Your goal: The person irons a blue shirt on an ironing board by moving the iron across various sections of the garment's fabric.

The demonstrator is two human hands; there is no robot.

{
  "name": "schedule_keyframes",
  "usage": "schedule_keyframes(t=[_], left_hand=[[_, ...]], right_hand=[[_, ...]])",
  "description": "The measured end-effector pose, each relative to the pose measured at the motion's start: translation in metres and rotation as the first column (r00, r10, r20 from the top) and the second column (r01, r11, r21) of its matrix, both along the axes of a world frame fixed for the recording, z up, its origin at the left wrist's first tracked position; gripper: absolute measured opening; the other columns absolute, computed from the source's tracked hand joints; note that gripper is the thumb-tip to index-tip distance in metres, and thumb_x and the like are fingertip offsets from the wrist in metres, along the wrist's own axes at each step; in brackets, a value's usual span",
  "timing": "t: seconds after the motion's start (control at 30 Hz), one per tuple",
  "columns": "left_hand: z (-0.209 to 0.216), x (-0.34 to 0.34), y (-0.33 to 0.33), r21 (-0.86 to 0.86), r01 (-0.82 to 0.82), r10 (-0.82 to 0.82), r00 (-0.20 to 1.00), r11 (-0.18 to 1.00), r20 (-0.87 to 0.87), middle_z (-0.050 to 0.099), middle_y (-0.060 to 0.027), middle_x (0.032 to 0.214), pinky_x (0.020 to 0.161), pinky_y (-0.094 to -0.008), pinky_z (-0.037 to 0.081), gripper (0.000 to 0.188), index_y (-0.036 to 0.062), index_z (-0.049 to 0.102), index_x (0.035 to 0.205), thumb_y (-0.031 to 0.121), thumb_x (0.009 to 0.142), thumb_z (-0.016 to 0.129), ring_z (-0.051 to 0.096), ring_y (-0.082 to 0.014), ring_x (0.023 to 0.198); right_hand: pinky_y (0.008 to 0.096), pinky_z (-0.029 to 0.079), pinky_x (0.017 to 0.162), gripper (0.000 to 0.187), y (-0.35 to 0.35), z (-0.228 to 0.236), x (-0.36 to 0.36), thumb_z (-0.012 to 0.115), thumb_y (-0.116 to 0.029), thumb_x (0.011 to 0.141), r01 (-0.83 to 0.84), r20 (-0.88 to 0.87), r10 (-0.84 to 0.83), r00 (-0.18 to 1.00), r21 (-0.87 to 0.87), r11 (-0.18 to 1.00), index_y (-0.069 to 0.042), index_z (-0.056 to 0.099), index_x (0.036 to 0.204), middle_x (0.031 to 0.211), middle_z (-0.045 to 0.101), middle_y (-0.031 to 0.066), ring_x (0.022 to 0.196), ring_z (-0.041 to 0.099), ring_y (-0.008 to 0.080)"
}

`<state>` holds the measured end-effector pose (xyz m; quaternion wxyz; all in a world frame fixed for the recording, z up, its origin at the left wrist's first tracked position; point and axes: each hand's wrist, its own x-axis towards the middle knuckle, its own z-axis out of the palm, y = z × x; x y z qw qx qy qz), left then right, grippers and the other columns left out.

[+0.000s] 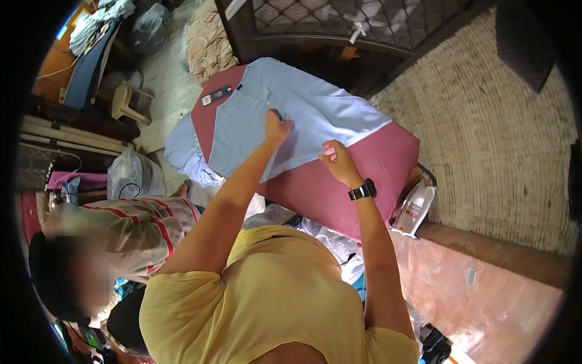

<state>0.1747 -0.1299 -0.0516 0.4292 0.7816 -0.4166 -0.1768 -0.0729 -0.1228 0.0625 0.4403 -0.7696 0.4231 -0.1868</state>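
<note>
A light blue garment [242,133] lies spread flat over a maroon padded table [339,200]. My left hand [278,128] is over the middle of the garment, its fingers closed; a small dark thing shows at the fingertips, too small to name. Just past the garment's near right edge is my right hand [341,165], with curled fingers; whatever they may hold is hidden. On that wrist sits a black watch [362,190]. Beside the garment's collar end, a dark hang tag [217,95] rests on the maroon cover.
A white iron [415,209] stands at the table's right end. More light blue cloth [185,148] hangs at its left side. A person in a striped shirt [145,230] is close on my left. Beyond are a beige stool [130,104], a beige cloth pile [208,42] and a dark lattice gate [364,24].
</note>
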Motion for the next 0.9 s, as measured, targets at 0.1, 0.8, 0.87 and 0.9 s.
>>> schedule_keyframes(t=[0.1, 0.8, 0.87, 0.9], left_hand=[[0.028, -0.017, 0.003, 0.153, 0.099, -0.085, 0.992, 0.983, -0.096, 0.060, -0.0213, 0.103, 0.078, -0.0435, 0.049, 0.041, -0.0033, 0.052, 0.113, 0.018, 0.082, 0.069, 0.062, -0.0343, 0.092], [0.074, -0.115, 0.133, 0.018, 0.979, -0.979, 0.204, 0.203, -0.030, 0.064, -0.0113, 0.096, 0.077, -0.0448, 0.049, 0.015, 0.0085, 0.056, 0.105, 0.016, 0.091, 0.056, 0.062, -0.0336, 0.090], [0.071, -0.124, 0.136, -0.011, 0.973, -0.971, 0.233, 0.232, 0.046, 0.065, -0.0109, 0.093, 0.077, -0.0443, 0.049, 0.018, 0.0090, 0.055, 0.106, 0.014, 0.090, 0.058, 0.062, -0.0335, 0.089], [0.070, -0.128, 0.138, -0.006, 0.971, -0.968, 0.237, 0.237, 0.087, 0.065, -0.0107, 0.092, 0.076, -0.0440, 0.049, 0.019, 0.0092, 0.055, 0.107, 0.013, 0.089, 0.058, 0.062, -0.0334, 0.088]], right_hand=[[0.0385, 0.050, 0.078, 0.034, -0.024, 0.007, 0.025, 0.065, -0.008, 0.087, 0.028, 0.012, -0.027, 1.000, -0.047, 0.998, -0.004, 0.056, 0.119, 0.110, 0.059, 0.0154, 0.094, 0.059, 0.0297], [0.0497, 0.035, 0.104, 0.079, 0.011, -0.054, -0.045, 0.076, -0.034, 0.076, 0.604, -0.185, -0.752, 0.633, -0.489, 0.629, 0.000, 0.038, 0.136, 0.128, 0.044, 0.0278, 0.122, 0.041, 0.0427], [0.0533, 0.039, 0.099, 0.075, 0.007, -0.038, -0.031, 0.074, -0.029, 0.076, 0.317, -0.288, -0.515, 0.808, -0.524, 0.791, -0.007, 0.039, 0.139, 0.133, 0.040, 0.0246, 0.121, 0.041, 0.0430], [0.0540, 0.041, 0.096, 0.073, 0.004, -0.034, -0.022, 0.072, -0.025, 0.076, 0.291, -0.450, -0.501, 0.739, -0.458, 0.840, -0.010, 0.039, 0.140, 0.134, 0.039, 0.0235, 0.122, 0.041, 0.0432]])
